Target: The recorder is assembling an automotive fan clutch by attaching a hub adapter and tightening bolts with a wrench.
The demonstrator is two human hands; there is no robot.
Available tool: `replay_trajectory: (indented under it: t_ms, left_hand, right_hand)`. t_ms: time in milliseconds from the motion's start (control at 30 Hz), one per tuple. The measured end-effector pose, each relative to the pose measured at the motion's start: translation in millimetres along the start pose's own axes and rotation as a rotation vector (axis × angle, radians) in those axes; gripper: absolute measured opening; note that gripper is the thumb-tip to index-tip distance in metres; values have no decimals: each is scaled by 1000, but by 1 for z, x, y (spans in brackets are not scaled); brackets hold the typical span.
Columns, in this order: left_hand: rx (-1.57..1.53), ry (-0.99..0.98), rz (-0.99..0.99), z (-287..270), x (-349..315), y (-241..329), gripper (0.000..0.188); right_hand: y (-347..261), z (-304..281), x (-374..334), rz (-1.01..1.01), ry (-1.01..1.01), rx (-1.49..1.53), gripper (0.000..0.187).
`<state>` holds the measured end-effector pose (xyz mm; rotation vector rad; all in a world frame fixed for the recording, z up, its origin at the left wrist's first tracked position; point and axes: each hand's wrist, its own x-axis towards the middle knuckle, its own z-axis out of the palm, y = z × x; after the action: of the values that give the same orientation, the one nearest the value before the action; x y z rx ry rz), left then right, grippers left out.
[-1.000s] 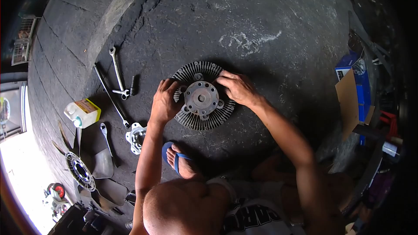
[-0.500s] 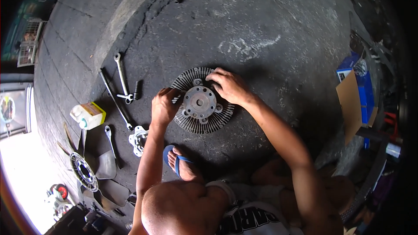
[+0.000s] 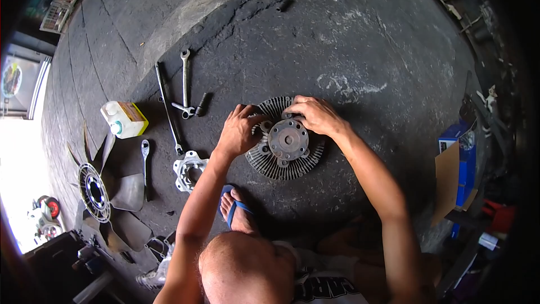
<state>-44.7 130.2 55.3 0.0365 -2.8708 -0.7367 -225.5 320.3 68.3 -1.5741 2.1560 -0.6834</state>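
A finned round fan clutch (image 3: 286, 171) lies flat on the dark floor in front of me, its drilled hub flange (image 3: 288, 140) facing up. Around the flange several bolt lugs show. My left hand (image 3: 239, 130) reaches over the upper left of the fins, fingers curled down onto the clutch beside a lug. At the far edge, my right hand (image 3: 318, 115) has its fingers bent over the fins near another lug. Whether a small part sits under either hand's fingertips is hidden. Left of my left forearm rests a pale metal bracket (image 3: 183, 171) with a round opening.
On the left lie a long bar (image 3: 167, 107), a combination wrench (image 3: 185, 76), a dark socket (image 3: 202, 104), a ratchet (image 3: 146, 163), a white-and-yellow jug (image 3: 127, 119) and a metal-bladed fan (image 3: 95, 192). An open blue box (image 3: 466, 174) stands at right. My sandalled foot (image 3: 238, 211) is near the clutch.
The view has turned, so the floor things sit differently in it. My left hand has moved up and inward over the clutch; my right hand stays at its far edge.
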Motion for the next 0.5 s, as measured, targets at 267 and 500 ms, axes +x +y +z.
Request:
replay_trajectory:
  t_ms: [267, 500]
  left_hand:
    - [-36, -77, 11, 3, 4, 2, 38]
    - [-144, -9, -10, 9, 3, -4, 25]
  right_hand:
    - [-18, -23, 25, 177, -216, -55, 39]
    - [-40, -20, 58, 703, -463, -148, 47]
